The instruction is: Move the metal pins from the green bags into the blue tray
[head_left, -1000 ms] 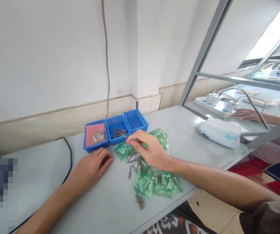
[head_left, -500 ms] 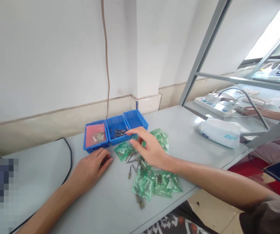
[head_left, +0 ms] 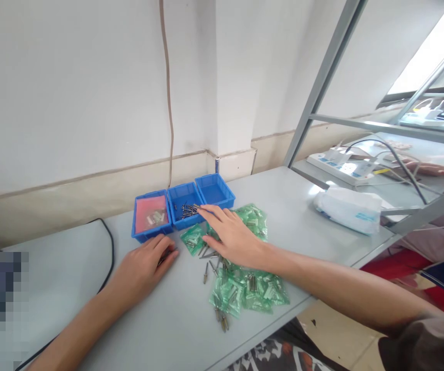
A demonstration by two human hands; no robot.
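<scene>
The right hand (head_left: 232,238), raised a second ago, has been lowered flat and released onto the green packets (head_left: 245,288) and loose pins (head_left: 210,255), at five o'clock from the middle bin (head_left: 183,206), suggesting gathering.

bare forearms, dark sleeve (head_left: 430,345), patterned clothing (head_left: 279,355)
</scene>
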